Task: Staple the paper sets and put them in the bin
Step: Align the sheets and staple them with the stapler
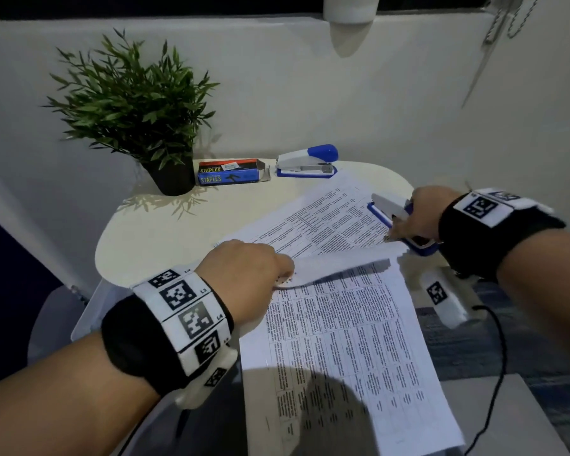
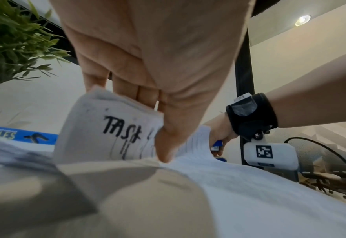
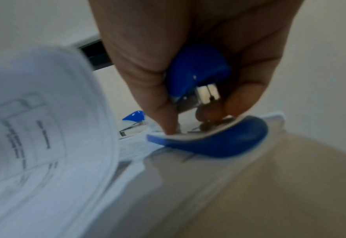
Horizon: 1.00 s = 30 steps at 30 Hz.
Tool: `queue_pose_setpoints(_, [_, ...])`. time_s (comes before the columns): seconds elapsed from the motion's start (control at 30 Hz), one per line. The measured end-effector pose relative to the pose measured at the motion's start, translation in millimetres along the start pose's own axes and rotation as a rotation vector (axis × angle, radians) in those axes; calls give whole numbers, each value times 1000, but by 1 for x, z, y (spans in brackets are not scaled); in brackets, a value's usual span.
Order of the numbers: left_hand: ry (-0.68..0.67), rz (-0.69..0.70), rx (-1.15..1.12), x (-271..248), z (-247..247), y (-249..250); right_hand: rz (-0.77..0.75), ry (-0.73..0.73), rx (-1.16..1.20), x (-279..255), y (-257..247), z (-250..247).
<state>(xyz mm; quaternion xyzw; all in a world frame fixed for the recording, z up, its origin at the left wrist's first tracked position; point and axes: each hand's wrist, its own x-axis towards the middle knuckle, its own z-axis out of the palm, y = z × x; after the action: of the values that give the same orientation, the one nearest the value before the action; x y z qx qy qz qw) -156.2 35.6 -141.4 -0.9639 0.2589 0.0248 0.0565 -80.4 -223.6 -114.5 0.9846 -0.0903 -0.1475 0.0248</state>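
A printed paper set (image 1: pixel 323 222) lies on the round white table (image 1: pixel 165 232), and a second set (image 1: pixel 349 350) hangs over the near edge. My left hand (image 1: pixel 283 274) pinches a curled sheet edge (image 1: pixel 329 268) between thumb and fingers; the left wrist view shows the paper (image 2: pixel 107 128) marked "TASK" under my thumb (image 2: pixel 166 145). My right hand (image 1: pixel 399 225) grips a blue and white stapler (image 1: pixel 387 209) at the far set's right corner. In the right wrist view its blue top (image 3: pixel 198 72) is raised off the base (image 3: pixel 219 145).
A second stapler (image 1: pixel 306 161), a box of staples (image 1: pixel 232 172) and a potted plant (image 1: pixel 135 103) stand along the table's back edge by the wall. A white container wall (image 1: pixel 89 311) shows below the table's left edge. A black cable (image 1: pixel 497 357) hangs at right.
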Motion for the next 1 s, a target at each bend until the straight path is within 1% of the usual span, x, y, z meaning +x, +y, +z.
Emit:
queue_pose_setpoints(0.07, [76,-18,2,4,-9,4,41,41,51,7,6,9])
queue_pose_setpoints(0.13, [118,-44,-13,11,-14,8,63,76,170,11,11,14])
queue_pose_setpoints(0.17, [126,-68,-54,14,-17,8,75,85,255,11,13,16])
queue_pose_setpoints(0.23, [115,-134,-204,20,-22,5,108,119,439,10,19,18])
queue_pose_setpoints(0.3, [72,-188,-362,24,-26,-1,164,185,702,8,27,17])
queue_pose_setpoints(0.37, [57,-222,-470,25,-30,-7,191,233,1097,2,34,11])
queue_pose_setpoints(0.43, [78,-242,-521,24,-34,-9,133,263,1480,-6,36,2])
queue_pose_setpoints(0.47, [87,-246,-534,22,-36,-8,78,299,1595,-10,35,-3])
queue_pose_setpoints(0.5, [95,-248,-543,22,-37,-7,14,340,1660,-17,32,-10])
queue_pose_setpoints(0.57, [113,-241,-544,22,-41,-1,-86,391,1738,-27,22,-21])
queue_pose_setpoints(0.6, [122,-232,-538,22,-43,2,-104,371,1782,-30,14,-24])
queue_pose_setpoints(0.67, [130,-222,-529,23,-46,7,-131,264,1879,-37,-2,-30])
queue_pose_setpoints(0.73, [121,-226,-517,22,-49,9,-210,156,1978,-44,-20,-31])
queue_pose_setpoints(0.8, [117,-229,-505,22,-49,9,-332,105,1958,-49,-34,-28])
queue_pose_setpoints(0.83, [116,-233,-502,22,-50,9,-356,99,1921,-52,-40,-26])
queue_pose_setpoints(0.9, [111,-244,-503,21,-50,9,-314,110,1896,-53,-50,-20])
queue_pose_setpoints(1.0, [104,-245,-511,18,-51,13,-162,205,1879,-54,-64,-14])
